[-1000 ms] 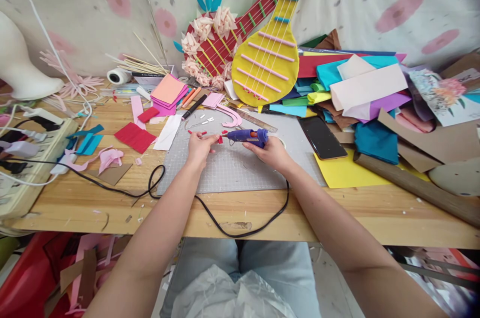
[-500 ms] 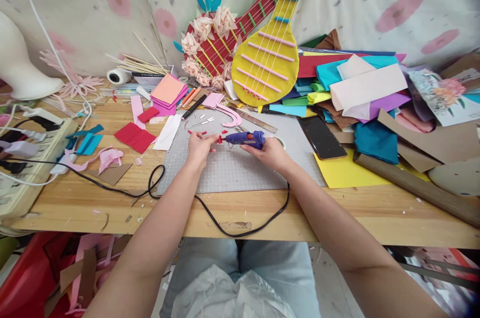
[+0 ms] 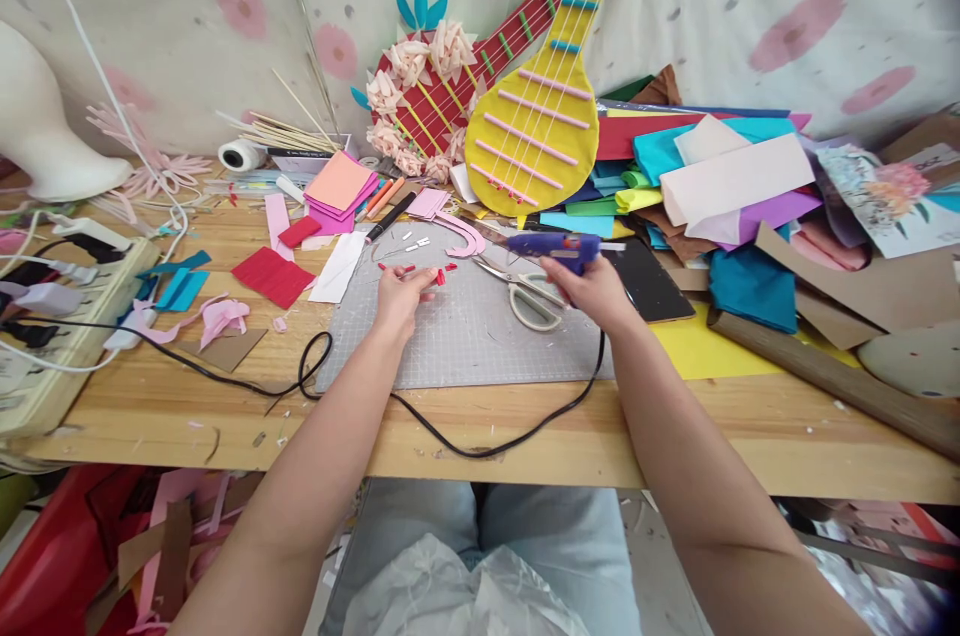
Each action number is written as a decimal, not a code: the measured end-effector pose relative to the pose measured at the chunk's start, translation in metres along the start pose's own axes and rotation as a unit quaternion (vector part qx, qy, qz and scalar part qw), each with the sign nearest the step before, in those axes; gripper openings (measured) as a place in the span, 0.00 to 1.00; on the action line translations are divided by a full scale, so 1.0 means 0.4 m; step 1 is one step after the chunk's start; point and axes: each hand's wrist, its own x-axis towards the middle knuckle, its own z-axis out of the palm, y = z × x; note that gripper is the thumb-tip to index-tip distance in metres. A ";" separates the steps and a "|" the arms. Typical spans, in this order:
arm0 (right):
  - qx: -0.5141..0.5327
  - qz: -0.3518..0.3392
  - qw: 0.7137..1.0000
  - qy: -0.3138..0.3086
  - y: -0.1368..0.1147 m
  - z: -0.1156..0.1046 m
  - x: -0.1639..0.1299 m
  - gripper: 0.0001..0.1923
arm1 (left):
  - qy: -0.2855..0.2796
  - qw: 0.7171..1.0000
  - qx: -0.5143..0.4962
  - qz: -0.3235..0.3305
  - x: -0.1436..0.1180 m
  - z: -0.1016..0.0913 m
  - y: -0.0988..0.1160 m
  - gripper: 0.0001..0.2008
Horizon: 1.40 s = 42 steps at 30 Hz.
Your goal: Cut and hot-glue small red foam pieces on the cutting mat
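Observation:
My right hand (image 3: 589, 288) grips a blue hot glue gun (image 3: 559, 249), its nozzle pointing left above the cutting mat. From its handle a black cord (image 3: 480, 454) loops down over the table's front edge. Between the fingertips of my left hand (image 3: 401, 301) is a small red piece (image 3: 440, 277), too small to make out fully. Other little red bits lie beside those fingers on the grey cutting mat (image 3: 457, 356). Scissors with pale handles (image 3: 534, 306) lie on the mat, between my hands. Behind them rests a curved pink strip (image 3: 466, 238).
A yellow paper lute (image 3: 529, 131) and a red one with pale flowers (image 3: 431, 106) lean at the back. Coloured paper (image 3: 739, 176) is heaped on the right, by a black phone (image 3: 656, 281). A power strip (image 3: 82, 336) stands left.
My right hand has carried the glue gun to the right, away from the red piece, uncovering the scissors. My left hand stays in place, still pinching the red piece.

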 end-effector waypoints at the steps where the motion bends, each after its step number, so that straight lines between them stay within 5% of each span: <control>1: -0.001 0.026 0.999 0.043 0.014 -0.014 0.010 0.26 | -0.002 1.000 -0.012 -0.001 0.000 0.000 0.000 0.24; 5: -0.051 0.080 0.984 0.151 0.077 -0.044 0.048 0.28 | 0.003 0.999 -0.041 -0.009 -0.004 0.003 0.002 0.23; 13: -0.168 0.094 0.974 0.122 0.117 -0.013 0.077 0.28 | 0.039 0.997 -0.064 0.001 0.001 0.008 -0.002 0.23; 16: -0.117 0.004 0.974 0.195 0.096 -0.027 0.064 0.31 | 0.051 0.997 -0.059 0.004 0.001 0.008 -0.005 0.24; 20: -0.058 -0.184 0.911 0.365 0.016 -0.055 0.022 0.27 | 0.043 0.998 -0.052 0.019 -0.002 0.006 -0.010 0.25; 22: -0.029 -0.213 0.921 0.325 -0.039 -0.039 0.000 0.21 | 0.036 0.998 -0.048 0.023 -0.003 0.006 -0.013 0.26; 26: 0.067 -0.162 0.983 0.047 -0.115 0.083 -0.024 0.18 | 0.022 0.998 -0.049 0.033 -0.005 0.006 -0.021 0.26; 28: 0.133 -0.097 0.981 -0.106 -0.124 0.164 -0.025 0.23 | 0.013 0.997 -0.059 0.038 -0.007 0.005 -0.024 0.26; 30: 0.182 -0.012 0.966 -0.183 -0.122 0.233 -0.023 0.27 | 0.004 0.997 -0.068 0.040 -0.008 0.006 -0.024 0.25; 34: 0.227 0.063 0.957 -0.170 -0.119 0.300 -0.018 0.24 | -0.002 0.996 -0.078 0.032 -0.014 0.009 -0.018 0.24; 42: 0.277 0.057 0.950 -0.134 -0.125 0.301 -0.020 0.20 | -0.009 0.993 -0.109 0.040 -0.020 0.024 -0.015 0.25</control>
